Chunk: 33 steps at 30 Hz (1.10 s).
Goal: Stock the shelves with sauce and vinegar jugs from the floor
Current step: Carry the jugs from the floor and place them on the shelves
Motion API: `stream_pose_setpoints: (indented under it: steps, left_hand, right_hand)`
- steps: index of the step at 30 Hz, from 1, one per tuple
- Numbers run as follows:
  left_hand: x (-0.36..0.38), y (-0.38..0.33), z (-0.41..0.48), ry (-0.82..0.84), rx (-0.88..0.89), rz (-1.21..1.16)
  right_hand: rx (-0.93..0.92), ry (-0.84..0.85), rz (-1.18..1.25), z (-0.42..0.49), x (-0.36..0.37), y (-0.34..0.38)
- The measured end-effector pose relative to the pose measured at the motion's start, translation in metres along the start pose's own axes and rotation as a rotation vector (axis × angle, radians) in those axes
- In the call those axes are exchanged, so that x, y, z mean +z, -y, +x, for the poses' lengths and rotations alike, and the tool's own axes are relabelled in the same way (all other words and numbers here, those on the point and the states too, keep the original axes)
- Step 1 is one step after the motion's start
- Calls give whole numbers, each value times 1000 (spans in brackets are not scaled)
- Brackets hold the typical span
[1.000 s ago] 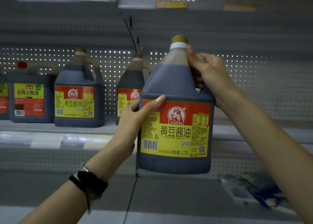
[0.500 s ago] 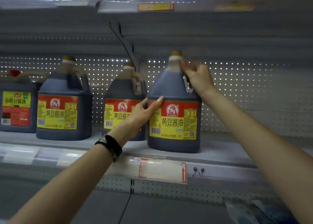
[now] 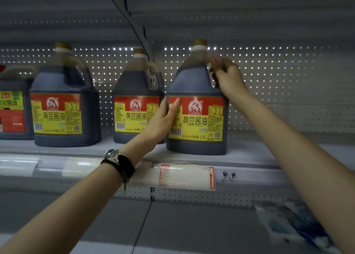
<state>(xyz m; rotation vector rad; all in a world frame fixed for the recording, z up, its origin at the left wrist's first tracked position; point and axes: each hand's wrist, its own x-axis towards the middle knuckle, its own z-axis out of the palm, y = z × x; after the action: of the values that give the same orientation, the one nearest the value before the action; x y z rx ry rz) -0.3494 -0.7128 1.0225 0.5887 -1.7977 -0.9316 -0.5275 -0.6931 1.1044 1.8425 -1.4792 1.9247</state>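
A grey shelf is seen running across the view, backed by a perforated panel lit through its holes. The soy sauce jug is found upright on that shelf, near the front edge, with its red and yellow label turned outward. Just to its left a middle jug of the same brand is lined up, then a left jug, and a red-capped jug is cut off by the frame edge. On the lower shelf, pale plastic packets are lying at the right. The left hand is laid flat against the soy sauce jug's left corner, thumb straight on the label. The right hand is curled round the handle by the neck, though the fingers are blurred. A red-bordered price label is slotted into the shelf rail, and a black wristband is worn on the left wrist.
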Motion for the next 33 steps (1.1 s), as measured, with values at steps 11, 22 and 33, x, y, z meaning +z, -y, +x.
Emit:
stream_pose_setpoints:
  steps: [11,22,33]
  left_hand:
    - [-20,3,-43,-268,338,567]
    - [39,-18,-113,26,573,636]
    - [126,-30,-174,416,672,1023]
  right_hand:
    - [31,-77,-456,-87,-48,4]
    - [106,106,-976,-201,-84,57]
    - [347,340,-1402,-303,-144,75]
